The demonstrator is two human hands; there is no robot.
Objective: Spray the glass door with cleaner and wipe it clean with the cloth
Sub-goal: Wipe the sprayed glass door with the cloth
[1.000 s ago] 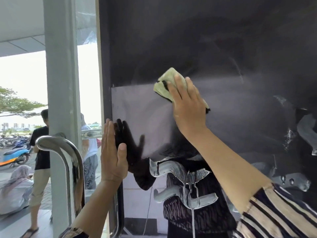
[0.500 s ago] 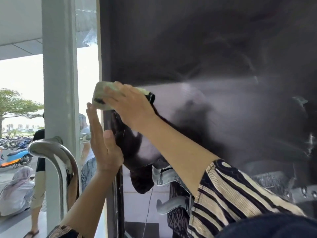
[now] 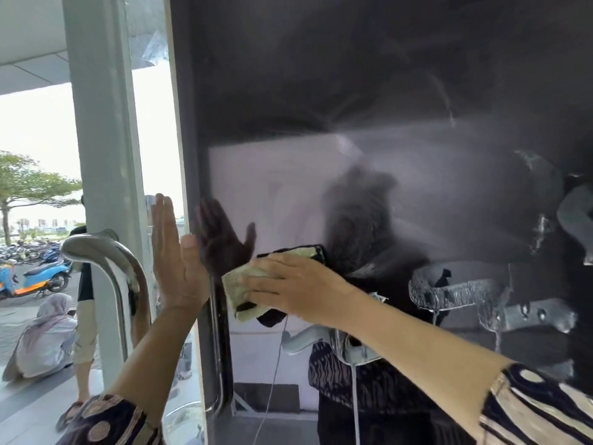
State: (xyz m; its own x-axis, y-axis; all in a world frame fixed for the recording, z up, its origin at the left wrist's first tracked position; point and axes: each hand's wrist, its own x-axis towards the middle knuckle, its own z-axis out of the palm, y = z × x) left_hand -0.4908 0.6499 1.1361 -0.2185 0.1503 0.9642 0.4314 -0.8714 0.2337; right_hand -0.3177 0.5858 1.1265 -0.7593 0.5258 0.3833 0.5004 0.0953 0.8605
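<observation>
The dark glass door fills the right of the view, with hazy wipe streaks across its middle and wet foam trails at the lower right. My right hand presses a folded yellow-green cloth flat against the glass near the door's left edge, fingers straight over it. My left hand rests flat with straight fingers against the door's left edge, just left of the cloth. Both hands mirror in the glass. No spray bottle shows.
A curved chrome door handle sticks out at the lower left, close to my left forearm. A grey pillar stands behind it. Outside, a person sits on the pavement and another stands by parked scooters.
My right hand swept the cloth from the middle of the glass left to the door's edge, then down beside my left hand. My left hand stayed flat against the edge.
</observation>
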